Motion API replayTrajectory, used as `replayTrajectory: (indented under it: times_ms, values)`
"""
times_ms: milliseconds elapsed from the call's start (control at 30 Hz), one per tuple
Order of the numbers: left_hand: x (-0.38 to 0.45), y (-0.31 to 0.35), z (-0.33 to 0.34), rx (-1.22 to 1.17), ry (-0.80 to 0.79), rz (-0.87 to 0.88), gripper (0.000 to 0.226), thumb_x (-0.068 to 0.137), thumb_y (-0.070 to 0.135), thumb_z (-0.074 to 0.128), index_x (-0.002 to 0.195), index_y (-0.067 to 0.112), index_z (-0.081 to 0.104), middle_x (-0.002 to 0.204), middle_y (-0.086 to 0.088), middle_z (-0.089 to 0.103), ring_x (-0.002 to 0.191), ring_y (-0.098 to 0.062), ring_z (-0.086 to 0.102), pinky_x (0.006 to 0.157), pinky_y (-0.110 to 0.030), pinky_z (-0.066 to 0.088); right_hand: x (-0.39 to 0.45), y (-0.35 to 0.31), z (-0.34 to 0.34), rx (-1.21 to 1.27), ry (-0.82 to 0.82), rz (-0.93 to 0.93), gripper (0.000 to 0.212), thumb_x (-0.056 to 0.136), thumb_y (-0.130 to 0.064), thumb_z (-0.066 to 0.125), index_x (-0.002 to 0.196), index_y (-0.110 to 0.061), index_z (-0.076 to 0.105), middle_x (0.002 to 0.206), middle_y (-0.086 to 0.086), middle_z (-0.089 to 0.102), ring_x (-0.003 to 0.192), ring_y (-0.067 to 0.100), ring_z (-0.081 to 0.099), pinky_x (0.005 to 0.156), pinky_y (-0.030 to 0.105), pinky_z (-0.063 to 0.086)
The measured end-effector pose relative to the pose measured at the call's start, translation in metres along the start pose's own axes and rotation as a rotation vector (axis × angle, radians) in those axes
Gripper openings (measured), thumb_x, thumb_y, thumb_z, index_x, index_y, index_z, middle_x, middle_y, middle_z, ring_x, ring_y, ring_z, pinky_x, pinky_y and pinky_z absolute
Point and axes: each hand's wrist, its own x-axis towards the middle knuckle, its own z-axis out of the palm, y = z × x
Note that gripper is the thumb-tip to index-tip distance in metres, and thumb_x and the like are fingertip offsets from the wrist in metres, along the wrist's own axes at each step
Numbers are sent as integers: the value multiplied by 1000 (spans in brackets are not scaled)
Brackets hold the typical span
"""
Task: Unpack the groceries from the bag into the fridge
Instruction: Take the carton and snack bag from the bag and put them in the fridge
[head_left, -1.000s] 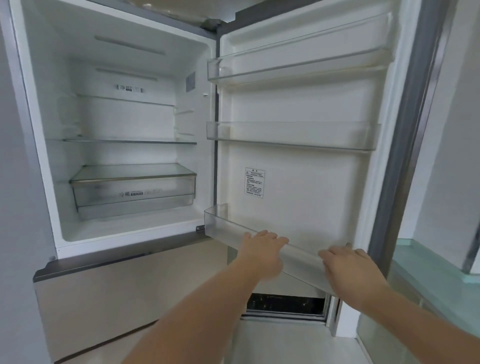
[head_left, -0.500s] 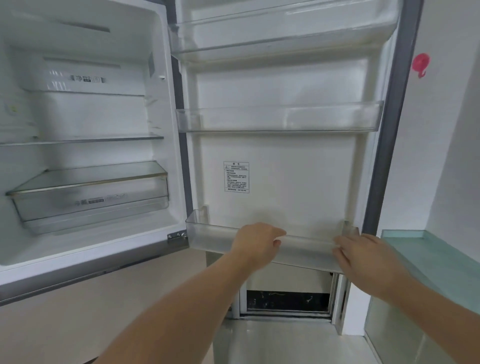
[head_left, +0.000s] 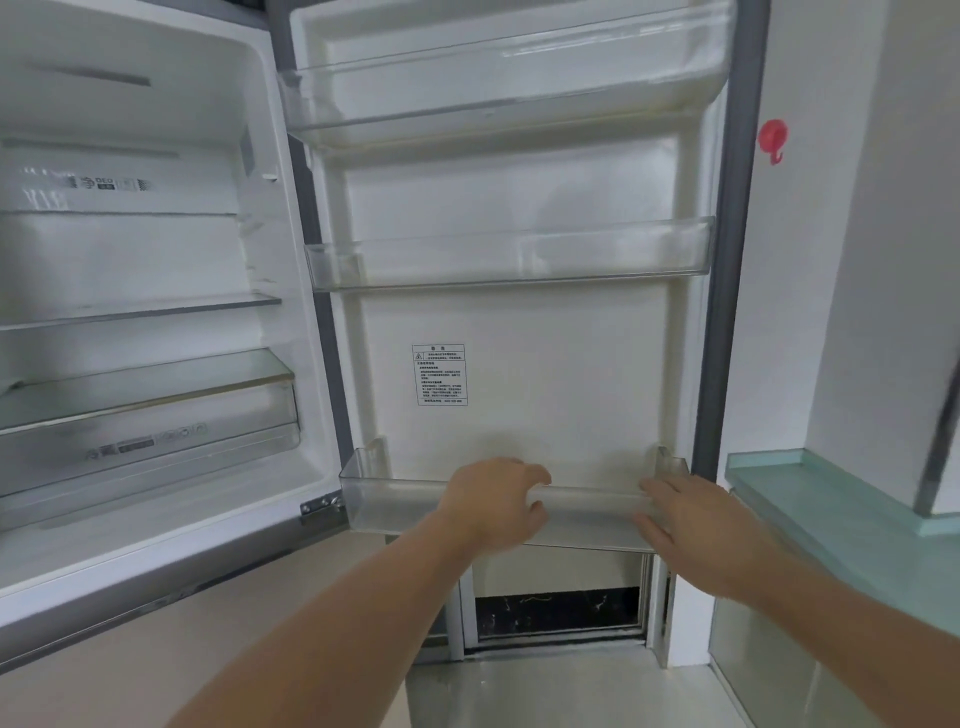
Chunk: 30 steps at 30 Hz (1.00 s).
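Head view: left hand (head_left: 493, 501) and right hand (head_left: 696, 525) grip the lowest door bin (head_left: 395, 499); red hook (head_left: 773, 139) on wall.

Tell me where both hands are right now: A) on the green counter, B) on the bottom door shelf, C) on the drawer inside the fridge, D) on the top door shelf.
B: the left hand and right hand both grip the front edge of the bottom door shelf, which looks empty.

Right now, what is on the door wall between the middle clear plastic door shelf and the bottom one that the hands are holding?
Only a small white printed label, stuck on the white door wall; the head view shows nothing else there.
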Motion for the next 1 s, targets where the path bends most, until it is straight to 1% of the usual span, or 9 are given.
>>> replayTrajectory:
  times_ms: [100, 167, 367, 500, 567, 633, 733, 800, 1000]
  values:
    - [2, -2, -4, -27, -34, 61, 52, 91, 38, 49, 142, 32, 39, 143, 5, 48, 128, -20, 47, 101, -36, 41, -2, -4, -11, 7, -66, 66, 53, 95, -50, 36, 141, -23, 38, 143, -2, 44, 127, 20, 45, 102, 31, 35]
    - [6, -3, -6, -33, -35, 106, 57, 89, 41, 52, 143, 32, 37, 143, 5, 47, 128, -20, 47, 100, -35, 41, -9, -7, -23, 24, -90, 138, 58, 94, -52, 38, 145, -25, 31, 149, -3, 37, 133, 19, 39, 105, 35, 35]
    - [13, -2, 3, -107, 25, 319, 51, 87, 42, 55, 136, 30, 47, 131, 7, 53, 121, -18, 51, 92, -32, 40, -54, -28, -53, 34, -239, 453, 64, 90, -51, 47, 147, -32, 24, 152, 0, 30, 136, 24, 33, 108, 43, 34]
    - [7, 15, 22, -103, 77, 530, 53, 80, 45, 49, 132, 32, 51, 129, 8, 56, 123, -16, 49, 100, -32, 37, -105, -44, -62, -58, -256, 663, 66, 89, -50, 49, 147, -31, 23, 148, 2, 34, 133, 25, 38, 107, 45, 36]
    - [-2, 35, 28, -137, 61, 584, 56, 77, 48, 47, 132, 34, 51, 132, 9, 54, 126, -16, 46, 104, -33, 34, -136, -54, -72, -93, -262, 760, 66, 89, -50, 50, 146, -30, 24, 147, 2, 35, 133, 25, 39, 106, 44, 37]
    - [-15, 58, 33, -177, -1, 656, 55, 81, 48, 53, 134, 33, 48, 136, 8, 50, 127, -17, 45, 104, -35, 35, -170, -64, -83, -117, -270, 852, 67, 88, -51, 51, 147, -30, 24, 147, 1, 36, 133, 24, 39, 106, 43, 38]
    - [-39, 98, 34, -241, -71, 787, 51, 82, 46, 56, 131, 31, 51, 128, 6, 52, 118, -18, 50, 95, -36, 44, -226, -81, -105, -127, -211, 1015, 63, 88, -51, 51, 144, -31, 29, 140, 0, 41, 126, 23, 45, 97, 39, 44]
    - [-60, 128, 31, -275, -77, 861, 49, 81, 46, 57, 128, 31, 52, 122, 7, 53, 115, -18, 52, 92, -36, 46, -266, -95, -122, -151, -189, 1119, 58, 87, -52, 51, 139, -31, 35, 136, -1, 44, 121, 23, 49, 92, 37, 45]
    - [-156, 217, 7, -336, -79, 1094, 47, 82, 46, 58, 127, 33, 52, 129, 9, 52, 118, -18, 51, 92, -33, 44, -397, -164, -176, -233, -133, 1398, 55, 86, -53, 50, 136, -30, 40, 133, -3, 47, 118, 21, 51, 86, 35, 44]
